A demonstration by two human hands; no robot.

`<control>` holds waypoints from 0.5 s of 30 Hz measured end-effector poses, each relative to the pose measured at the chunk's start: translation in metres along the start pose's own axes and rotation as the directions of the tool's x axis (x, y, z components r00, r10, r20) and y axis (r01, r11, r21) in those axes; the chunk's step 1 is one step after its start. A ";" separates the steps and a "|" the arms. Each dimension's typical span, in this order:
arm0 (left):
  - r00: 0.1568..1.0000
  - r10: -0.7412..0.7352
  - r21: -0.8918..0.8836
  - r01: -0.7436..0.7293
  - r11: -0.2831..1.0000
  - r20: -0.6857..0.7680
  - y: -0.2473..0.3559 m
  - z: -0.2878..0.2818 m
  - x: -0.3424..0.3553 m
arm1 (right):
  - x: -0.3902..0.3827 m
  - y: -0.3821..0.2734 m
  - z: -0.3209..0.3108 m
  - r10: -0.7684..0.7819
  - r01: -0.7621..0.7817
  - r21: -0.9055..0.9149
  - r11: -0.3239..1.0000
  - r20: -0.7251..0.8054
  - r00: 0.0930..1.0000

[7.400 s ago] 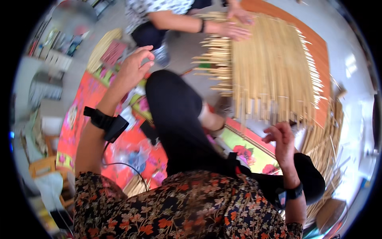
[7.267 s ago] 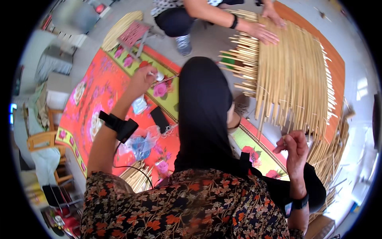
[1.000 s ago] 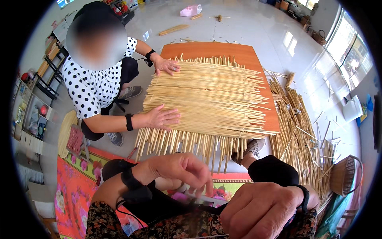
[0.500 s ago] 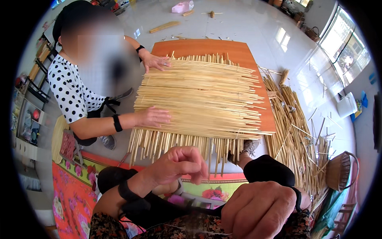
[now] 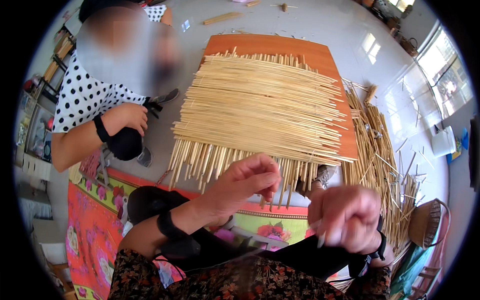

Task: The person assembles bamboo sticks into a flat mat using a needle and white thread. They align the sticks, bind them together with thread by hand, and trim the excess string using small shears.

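Note:
A large mat of pale straw-coloured stalks (image 5: pixel 265 105) lies on an orange board (image 5: pixel 320 55), with a row of stalk ends jutting out over the near edge. My left hand (image 5: pixel 252 180) hovers over those ends, its fingers curled and thumb drawn in as in a pinch. Whatever it may hold is too small to see. Lower and to the right, my right hand (image 5: pixel 345 217) is closed and smeared by motion, apart from the mat. A small pale bit shows under its fingers; I cannot tell what it is.
A co-worker in a dotted top (image 5: pixel 82 90) is at the left of the board. Loose stalks (image 5: pixel 372 140) are heaped on the floor at the right, near a wicker basket (image 5: pixel 425 224) and a white bucket (image 5: pixel 443 142). A flowered cloth (image 5: pixel 95 240) spreads at the lower left.
My right hand has risen away from my lap, and my left hand is a little higher and further right. The co-worker's hands have left the mat. The whole view has shifted slightly.

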State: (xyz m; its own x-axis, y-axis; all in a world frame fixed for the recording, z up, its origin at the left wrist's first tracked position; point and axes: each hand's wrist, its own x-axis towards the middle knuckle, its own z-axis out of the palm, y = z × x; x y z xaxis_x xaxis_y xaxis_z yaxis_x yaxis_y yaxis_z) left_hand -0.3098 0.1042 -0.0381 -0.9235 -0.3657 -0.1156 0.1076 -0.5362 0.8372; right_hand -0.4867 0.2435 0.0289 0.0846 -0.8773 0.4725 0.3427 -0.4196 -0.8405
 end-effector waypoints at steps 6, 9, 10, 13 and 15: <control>0.991 -0.081 0.085 0.072 0.994 0.103 -0.019 0.009 -0.004 | -0.010 0.018 -0.002 0.286 -0.266 0.108 0.958 -0.440 0.851; 0.991 -0.130 0.348 0.116 0.930 0.017 -0.017 0.011 -0.004 | -0.008 0.016 -0.008 0.241 -0.183 0.166 0.969 -0.486 0.840; 0.998 -0.059 0.414 0.038 0.909 0.038 -0.027 -0.007 0.000 | -0.004 0.014 -0.011 0.198 -0.118 0.195 0.974 -0.465 0.863; 0.992 0.079 0.364 -0.037 0.930 -0.101 -0.021 -0.035 0.002 | -0.003 0.009 -0.019 0.151 -0.064 0.185 0.981 -0.508 0.848; 0.977 0.148 0.217 -0.113 0.970 -0.152 -0.014 -0.025 0.008 | -0.007 0.016 -0.023 0.211 -0.125 0.180 0.976 -0.616 0.759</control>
State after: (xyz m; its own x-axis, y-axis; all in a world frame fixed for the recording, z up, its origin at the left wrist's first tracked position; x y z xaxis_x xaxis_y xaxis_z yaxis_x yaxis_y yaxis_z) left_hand -0.3094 0.0896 -0.0639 -0.8307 -0.5522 -0.0703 0.1290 -0.3138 0.9407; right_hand -0.5032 0.2378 0.0061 -0.4399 -0.8978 0.0180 0.4921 -0.2578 -0.8315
